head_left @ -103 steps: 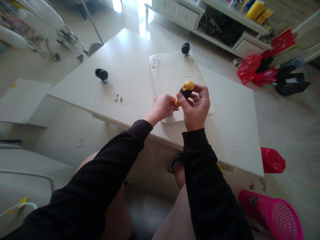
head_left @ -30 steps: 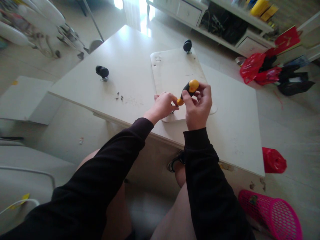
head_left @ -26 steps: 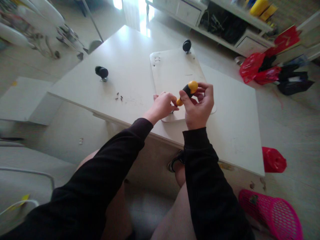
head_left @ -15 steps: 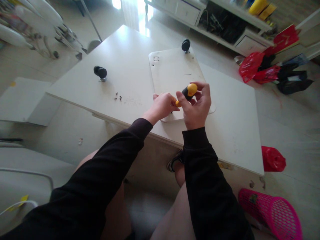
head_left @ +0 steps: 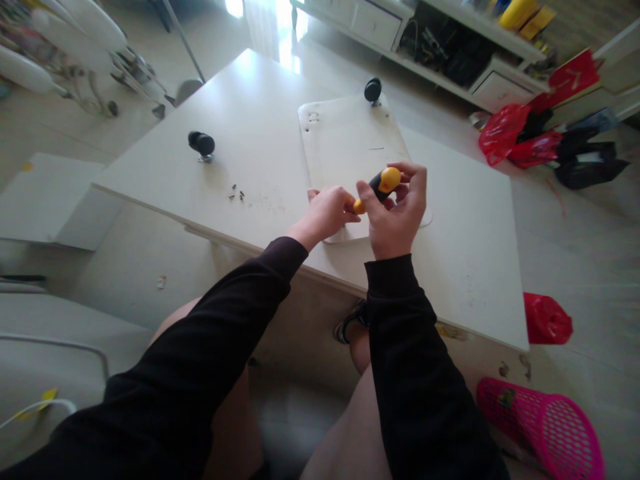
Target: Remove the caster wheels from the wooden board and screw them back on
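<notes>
My right hand (head_left: 397, 213) is closed around the yellow-and-black handle of a screwdriver (head_left: 383, 185), held at a slant with its butt up to the right. Close against the handle's lower front end, my left hand (head_left: 327, 212) is closed in a pinch low over the board; what its fingers hold is hidden. Under both hands lies a white rounded board (head_left: 350, 137). A black caster (head_left: 373, 90) stands upright at its far right corner. Another caster (head_left: 201, 143) rests on the table to the left, and several small screws (head_left: 241, 195) lie nearer my left forearm.
The white table (head_left: 470, 267) has its near edge just before my knees. A pink mesh basket (head_left: 570, 427) stands on the floor at right, below a red plastic roll (head_left: 550, 319). A white cabinet (head_left: 377, 25) runs behind the table, and a white box (head_left: 55, 200) sits at left.
The screwdriver and my right hand have shifted slightly to the right, and the handle leans a little more that way. My left hand stays almost in place.
</notes>
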{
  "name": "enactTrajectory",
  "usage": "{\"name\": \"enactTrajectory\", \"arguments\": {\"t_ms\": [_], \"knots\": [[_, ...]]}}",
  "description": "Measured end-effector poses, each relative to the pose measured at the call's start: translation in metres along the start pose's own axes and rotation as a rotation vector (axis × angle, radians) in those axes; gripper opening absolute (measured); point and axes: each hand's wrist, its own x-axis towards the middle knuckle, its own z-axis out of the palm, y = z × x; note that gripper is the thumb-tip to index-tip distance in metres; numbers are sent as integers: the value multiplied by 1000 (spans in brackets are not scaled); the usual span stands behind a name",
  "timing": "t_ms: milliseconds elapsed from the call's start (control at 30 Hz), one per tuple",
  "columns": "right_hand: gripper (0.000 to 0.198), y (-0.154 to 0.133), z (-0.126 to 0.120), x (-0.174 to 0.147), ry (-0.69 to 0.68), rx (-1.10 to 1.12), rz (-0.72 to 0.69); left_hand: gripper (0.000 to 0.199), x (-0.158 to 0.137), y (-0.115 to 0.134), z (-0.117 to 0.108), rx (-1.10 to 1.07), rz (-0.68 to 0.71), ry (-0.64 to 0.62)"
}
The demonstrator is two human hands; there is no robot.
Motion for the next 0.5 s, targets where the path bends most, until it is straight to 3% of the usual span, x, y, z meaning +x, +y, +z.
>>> {"name": "enactTrajectory", "arguments": {"t_ms": [233,500], "knots": [[42,0,1,1,-8,107,27,9,-1,5,-7,-9,-30,-76],[49,-15,1,1,-6,156,149,3,-1,0,-2,5,-27,16]]}}
